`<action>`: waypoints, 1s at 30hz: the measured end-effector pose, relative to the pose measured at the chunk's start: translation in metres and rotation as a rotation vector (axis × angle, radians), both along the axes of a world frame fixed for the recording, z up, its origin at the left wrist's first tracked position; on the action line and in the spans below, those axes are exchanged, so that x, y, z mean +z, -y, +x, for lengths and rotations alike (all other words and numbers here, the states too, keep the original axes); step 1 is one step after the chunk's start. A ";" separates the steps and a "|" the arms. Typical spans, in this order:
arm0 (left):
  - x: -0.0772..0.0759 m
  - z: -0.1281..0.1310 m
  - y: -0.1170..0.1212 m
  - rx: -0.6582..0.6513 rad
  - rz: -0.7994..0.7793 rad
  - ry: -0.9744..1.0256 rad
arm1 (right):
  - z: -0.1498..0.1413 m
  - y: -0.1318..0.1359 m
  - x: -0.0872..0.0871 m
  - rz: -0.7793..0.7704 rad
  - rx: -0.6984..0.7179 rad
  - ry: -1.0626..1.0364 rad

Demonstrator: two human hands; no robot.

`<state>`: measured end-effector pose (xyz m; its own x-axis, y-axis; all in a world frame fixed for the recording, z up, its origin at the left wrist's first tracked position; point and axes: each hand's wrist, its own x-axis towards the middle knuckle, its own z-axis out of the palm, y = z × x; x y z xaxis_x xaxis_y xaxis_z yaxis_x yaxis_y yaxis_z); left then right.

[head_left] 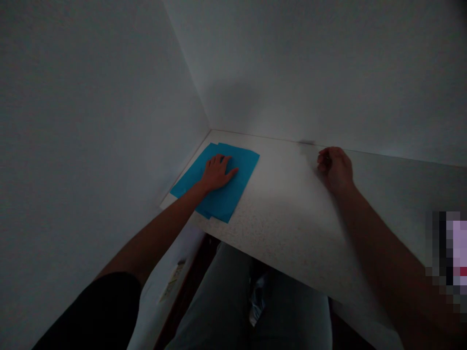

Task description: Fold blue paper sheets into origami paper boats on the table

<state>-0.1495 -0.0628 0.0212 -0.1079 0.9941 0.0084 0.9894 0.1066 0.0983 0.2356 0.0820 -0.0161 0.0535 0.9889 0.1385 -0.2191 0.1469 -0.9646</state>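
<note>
Two or more overlapping blue sheets, apparently paper, lie slightly out of line with each other at the left end of the white tabletop. My left hand rests on them, palm down, thumb and fingers spread. To the right, apart from the sheets, my right hand is over the far part of the tabletop near the back wall. Its fingers are curled in, and whatever may be inside them is hidden.
A pale wall borders the tabletop on the left, and another wall runs along its back edge. My legs are under the front edge. A pixelated patch at the right hides what is there.
</note>
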 end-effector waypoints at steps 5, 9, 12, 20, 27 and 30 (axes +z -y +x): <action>-0.010 0.000 -0.031 -0.021 -0.024 0.022 | 0.005 -0.005 -0.008 0.035 0.045 0.017; -0.016 0.002 -0.030 -0.010 -0.044 0.023 | 0.007 -0.007 -0.012 0.065 0.052 0.044; -0.017 0.001 -0.030 -0.020 -0.036 0.021 | 0.005 0.000 -0.010 0.118 0.031 0.116; -0.020 -0.001 -0.034 -0.025 -0.065 0.025 | 0.013 0.047 0.007 0.176 0.086 0.381; -0.005 -0.013 -0.045 -0.039 -0.211 0.100 | 0.034 0.060 0.001 0.079 0.049 0.383; 0.008 -0.030 -0.044 0.060 -0.170 0.164 | 0.036 0.054 -0.002 0.031 0.006 0.249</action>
